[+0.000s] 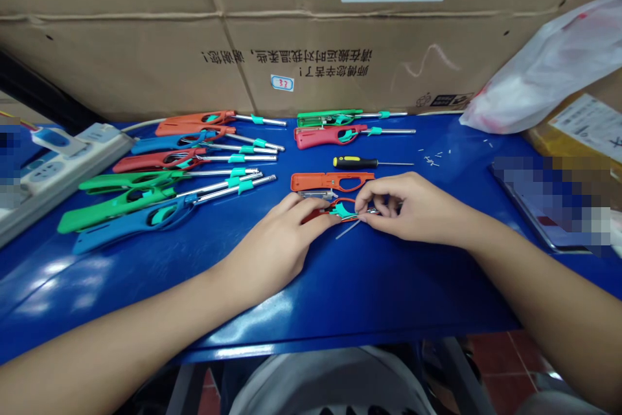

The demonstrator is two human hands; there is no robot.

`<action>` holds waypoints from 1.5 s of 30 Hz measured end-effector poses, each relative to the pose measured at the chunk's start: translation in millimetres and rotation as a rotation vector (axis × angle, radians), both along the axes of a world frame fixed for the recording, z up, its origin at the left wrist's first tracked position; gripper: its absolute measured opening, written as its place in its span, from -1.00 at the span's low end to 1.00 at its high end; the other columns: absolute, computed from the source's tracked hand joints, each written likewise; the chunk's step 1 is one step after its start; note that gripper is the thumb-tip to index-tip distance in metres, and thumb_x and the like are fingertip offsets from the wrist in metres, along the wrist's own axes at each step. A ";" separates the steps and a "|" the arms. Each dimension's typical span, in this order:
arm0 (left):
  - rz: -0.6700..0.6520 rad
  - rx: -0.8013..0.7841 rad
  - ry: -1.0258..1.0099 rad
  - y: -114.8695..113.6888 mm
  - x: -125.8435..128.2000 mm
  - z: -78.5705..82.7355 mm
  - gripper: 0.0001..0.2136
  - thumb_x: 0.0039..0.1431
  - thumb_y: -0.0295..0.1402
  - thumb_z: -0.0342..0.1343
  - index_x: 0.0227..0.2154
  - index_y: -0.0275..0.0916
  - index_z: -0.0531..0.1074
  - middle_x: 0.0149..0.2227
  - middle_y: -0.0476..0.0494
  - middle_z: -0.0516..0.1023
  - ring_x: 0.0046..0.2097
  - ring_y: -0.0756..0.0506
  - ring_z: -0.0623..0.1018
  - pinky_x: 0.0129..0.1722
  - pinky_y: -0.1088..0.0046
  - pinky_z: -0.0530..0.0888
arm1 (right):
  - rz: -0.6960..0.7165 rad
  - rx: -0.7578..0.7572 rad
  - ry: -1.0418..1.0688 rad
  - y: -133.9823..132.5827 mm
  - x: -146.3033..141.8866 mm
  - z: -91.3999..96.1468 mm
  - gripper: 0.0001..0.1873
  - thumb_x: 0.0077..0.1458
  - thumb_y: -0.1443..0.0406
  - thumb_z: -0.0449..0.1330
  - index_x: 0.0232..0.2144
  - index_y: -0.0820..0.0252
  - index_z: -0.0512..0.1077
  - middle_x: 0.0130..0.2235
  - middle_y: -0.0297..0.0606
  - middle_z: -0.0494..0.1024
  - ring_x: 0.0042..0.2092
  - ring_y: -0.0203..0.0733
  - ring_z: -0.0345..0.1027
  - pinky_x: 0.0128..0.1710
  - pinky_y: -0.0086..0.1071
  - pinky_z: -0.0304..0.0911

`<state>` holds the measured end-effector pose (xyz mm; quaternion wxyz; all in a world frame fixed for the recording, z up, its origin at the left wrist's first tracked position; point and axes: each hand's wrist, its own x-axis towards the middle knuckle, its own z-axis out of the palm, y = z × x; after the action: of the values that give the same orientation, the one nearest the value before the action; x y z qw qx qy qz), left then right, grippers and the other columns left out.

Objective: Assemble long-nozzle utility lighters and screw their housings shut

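My left hand [276, 240] lies on the blue table [369, 279] with its fingers pressed onto an opened orange lighter body [340, 210] that has a teal trigger. My right hand [408, 204] pinches the metal parts at the right end of that same lighter. Just behind it lies a separate orange lighter shell half [332, 181]. A thin metal rod [348, 229] rests on the table under my fingers. A black and yellow screwdriver [362, 162] lies further back.
Several assembled long lighters [170, 175] in red, blue and green lie at the left, two more [335, 127] at the back. Cardboard boxes [243, 46] wall the rear. A power strip [53, 166] sits far left, a plastic bag [549, 72] and a blurred flat item [554, 201] right.
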<state>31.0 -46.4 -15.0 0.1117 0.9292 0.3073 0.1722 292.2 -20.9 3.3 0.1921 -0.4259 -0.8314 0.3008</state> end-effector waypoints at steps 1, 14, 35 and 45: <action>0.001 0.000 0.001 0.0 0.0 0.1 -0.55 0.30 -0.67 -0.05 0.16 -0.21 0.43 0.15 -0.26 0.46 0.14 -0.22 0.41 0.15 0.10 0.50 | 0.002 -0.007 0.004 -0.2 0.8 1.3 -0.92 0.07 0.36 0.26 -0.35 0.19 0.58 -0.56 -0.44 0.41 -0.54 -0.38 0.24 -0.52 -0.49 0.16; -0.002 0.034 -0.006 0.1 -0.5 -0.3 -0.52 0.29 -0.66 -0.05 0.17 -0.17 0.46 0.14 -0.28 0.46 0.14 -0.23 0.41 0.12 0.09 0.53 | 0.204 0.169 0.007 -6.0 4.7 13.2 -0.79 0.21 0.31 0.23 -0.20 0.10 0.68 -0.25 -0.28 0.74 -0.32 -0.20 0.61 -0.27 -0.37 0.47; -0.011 0.045 -0.055 1.8 -2.3 -3.3 -0.58 0.29 -0.65 -0.01 0.12 -0.23 0.51 0.13 -0.27 0.53 0.13 -0.22 0.45 0.13 0.11 0.54 | 0.239 0.217 -0.056 -3.0 3.4 1.9 -0.81 0.28 0.33 0.16 -0.22 0.16 0.60 -0.19 -0.21 0.64 -0.20 -0.20 0.51 -0.16 -0.34 0.34; 0.047 -0.106 -0.112 0.3 -1.0 -0.3 -0.78 0.40 -0.53 -0.02 0.00 -0.27 0.44 -0.05 -0.20 0.60 0.01 -0.15 0.51 0.01 0.27 0.54 | 0.264 0.223 -0.124 -8.6 -0.5 -3.7 -0.72 0.30 0.30 0.17 -0.03 0.12 0.61 -0.35 -0.33 0.65 -0.42 -0.31 0.42 -0.36 -0.42 0.22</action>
<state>30.0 -46.0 -15.3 0.1735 0.9035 0.3310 0.2099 291.7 -29.5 -0.4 0.1452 -0.3068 -0.9186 0.2026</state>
